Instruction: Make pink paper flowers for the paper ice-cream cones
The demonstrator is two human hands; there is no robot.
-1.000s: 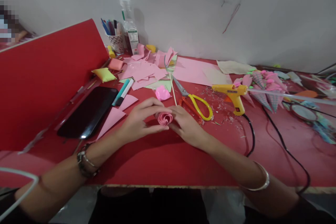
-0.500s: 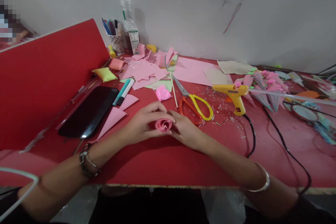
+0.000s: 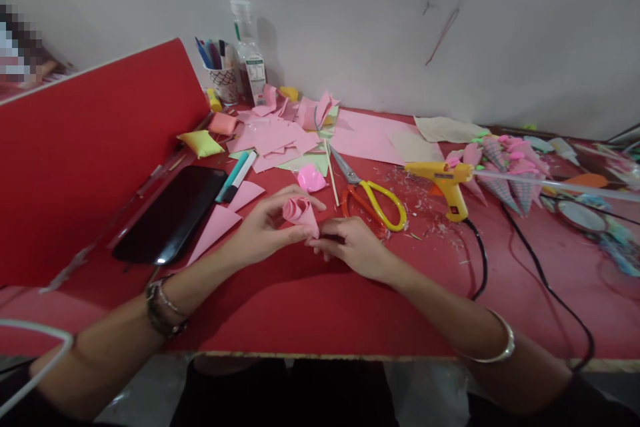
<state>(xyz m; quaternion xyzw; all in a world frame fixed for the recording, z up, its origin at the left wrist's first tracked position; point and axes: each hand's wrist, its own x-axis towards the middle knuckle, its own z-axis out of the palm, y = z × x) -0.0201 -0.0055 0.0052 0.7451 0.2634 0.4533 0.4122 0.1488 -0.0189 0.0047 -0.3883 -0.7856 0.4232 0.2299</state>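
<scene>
Pink paper, rolled into a rose-like cone (image 3: 300,211), is sitting tilted just above the red desk (image 3: 310,307), between both hands. The left hand (image 3: 265,230) is closing around its body while the right hand (image 3: 353,247) is pinching the pointed base, probably to keep the coil from unwinding; scissors (image 3: 373,200) are lying near

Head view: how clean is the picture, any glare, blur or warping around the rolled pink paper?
Head view: soft, even light, the hands casting a dim shadow on the red table. Rolled pink paper, between left hand and right hand, is slightly soft. The phone shows a small glint. Edges smear and bend at far right, past the glue gun.
</scene>
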